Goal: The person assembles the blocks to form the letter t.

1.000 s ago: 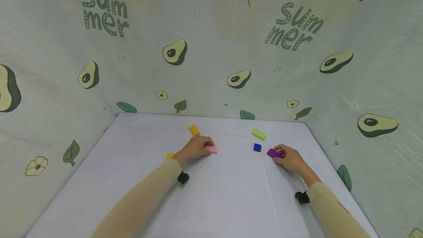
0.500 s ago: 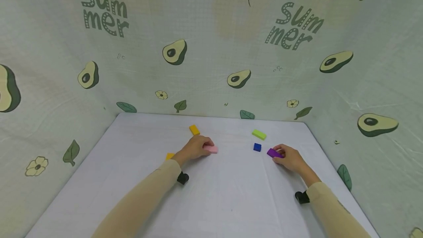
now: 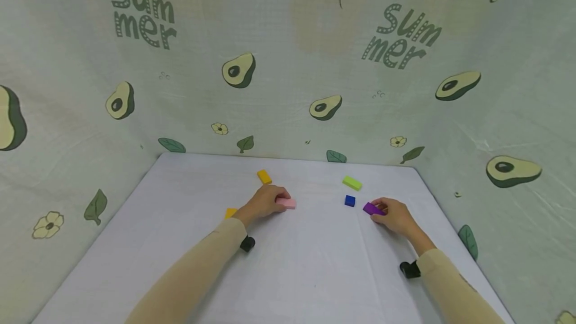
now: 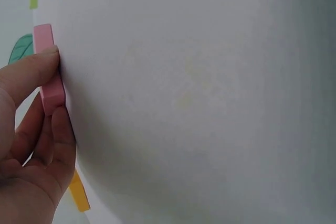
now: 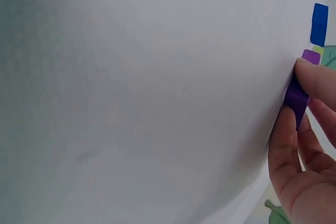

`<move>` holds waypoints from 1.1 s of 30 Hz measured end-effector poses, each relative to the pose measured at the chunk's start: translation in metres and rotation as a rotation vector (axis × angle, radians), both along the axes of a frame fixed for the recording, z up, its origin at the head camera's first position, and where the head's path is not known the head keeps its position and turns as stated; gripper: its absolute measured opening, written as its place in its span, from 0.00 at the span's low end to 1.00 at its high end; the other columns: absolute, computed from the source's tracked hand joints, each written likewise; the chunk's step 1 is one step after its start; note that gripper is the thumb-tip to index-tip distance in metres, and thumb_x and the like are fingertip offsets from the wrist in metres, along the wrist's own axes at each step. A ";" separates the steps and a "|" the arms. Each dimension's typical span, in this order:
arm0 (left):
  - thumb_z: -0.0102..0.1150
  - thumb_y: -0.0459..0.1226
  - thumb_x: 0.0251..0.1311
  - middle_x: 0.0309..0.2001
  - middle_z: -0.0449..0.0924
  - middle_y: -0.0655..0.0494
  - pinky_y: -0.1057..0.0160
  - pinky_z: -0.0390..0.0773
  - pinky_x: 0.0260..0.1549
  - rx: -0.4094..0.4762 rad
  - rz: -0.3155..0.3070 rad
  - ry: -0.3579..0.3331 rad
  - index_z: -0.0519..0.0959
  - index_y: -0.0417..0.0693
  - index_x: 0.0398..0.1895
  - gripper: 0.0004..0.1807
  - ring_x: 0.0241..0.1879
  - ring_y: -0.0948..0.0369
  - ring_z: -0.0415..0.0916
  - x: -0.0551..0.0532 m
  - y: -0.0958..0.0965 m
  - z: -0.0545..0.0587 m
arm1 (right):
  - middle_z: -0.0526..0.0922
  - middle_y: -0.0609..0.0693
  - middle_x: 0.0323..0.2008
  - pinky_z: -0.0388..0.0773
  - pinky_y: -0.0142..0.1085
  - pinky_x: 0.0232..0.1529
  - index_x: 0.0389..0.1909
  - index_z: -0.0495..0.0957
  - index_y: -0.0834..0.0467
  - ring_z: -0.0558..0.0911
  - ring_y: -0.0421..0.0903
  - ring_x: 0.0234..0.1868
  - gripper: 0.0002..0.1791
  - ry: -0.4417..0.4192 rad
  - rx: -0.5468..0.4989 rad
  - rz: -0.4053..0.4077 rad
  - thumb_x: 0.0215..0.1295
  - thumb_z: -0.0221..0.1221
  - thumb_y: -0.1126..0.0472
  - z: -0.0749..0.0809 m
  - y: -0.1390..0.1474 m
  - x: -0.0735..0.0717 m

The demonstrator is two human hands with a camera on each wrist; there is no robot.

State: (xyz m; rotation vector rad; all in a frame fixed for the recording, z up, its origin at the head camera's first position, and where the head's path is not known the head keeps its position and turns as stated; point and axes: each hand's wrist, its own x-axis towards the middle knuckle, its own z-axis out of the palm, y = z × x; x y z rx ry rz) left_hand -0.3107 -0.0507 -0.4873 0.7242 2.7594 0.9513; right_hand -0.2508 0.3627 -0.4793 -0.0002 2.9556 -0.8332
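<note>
My left hand (image 3: 266, 201) pinches a pink block (image 3: 288, 203) low over the white table, left of its middle. In the left wrist view the thumb lies across the pink block (image 4: 51, 88) and the fingers curl under its near end. On the right, my right hand (image 3: 394, 215) holds a purple block (image 3: 372, 209) between thumb and fingers, its left end sticking out. The right wrist view shows the purple block (image 5: 297, 98) close at the tabletop. A blue block (image 3: 350, 201) lies just left of the purple one, and a lime green block (image 3: 352, 183) sits behind the blue.
A yellow block (image 3: 264, 177) lies behind my left hand. Another yellow block (image 3: 231, 212) is partly hidden by the left wrist. The white table (image 3: 306, 274) ends at a printed cloth (image 3: 279, 114) hung at the back and both sides.
Both hands stay in place with the pink and purple blocks held. The head view has shifted very slightly; the blocks lie as before.
</note>
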 end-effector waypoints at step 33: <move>0.73 0.36 0.67 0.50 0.85 0.59 0.56 0.78 0.57 -0.001 -0.003 -0.016 0.86 0.52 0.53 0.13 0.49 0.58 0.74 0.002 0.000 0.005 | 0.86 0.59 0.51 0.83 0.55 0.56 0.58 0.85 0.60 0.83 0.58 0.52 0.21 0.094 -0.007 0.131 0.64 0.73 0.65 0.025 -0.022 -0.002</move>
